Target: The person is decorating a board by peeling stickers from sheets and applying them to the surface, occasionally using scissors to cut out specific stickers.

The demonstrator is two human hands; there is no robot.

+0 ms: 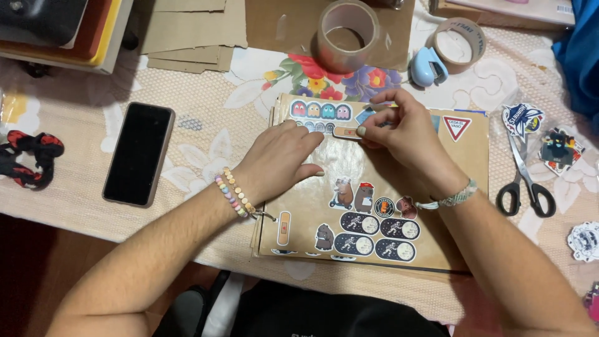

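A brown kraft-paper notebook cover (462,156) lies in front of me, dotted with stickers: ghosts along the top, bears and dark ovals with astronauts lower down. My left hand (281,159) rests flat on the cover, fingers spread, pressing it down. My right hand (405,134) pinches a small oblong sticker (347,131) by its right end, just past the left fingertips and near the ghost stickers. Beaded bracelets sit on the left wrist and a woven one on the right.
A black phone (138,153) lies to the left, a red-black scrunchie (28,157) beyond it. Two tape rolls (346,34) (460,42) and a small blue stapler (428,66) stand at the back. Scissors (524,178) and loose stickers (558,150) lie right. Cardboard pieces (190,31) are stacked behind.
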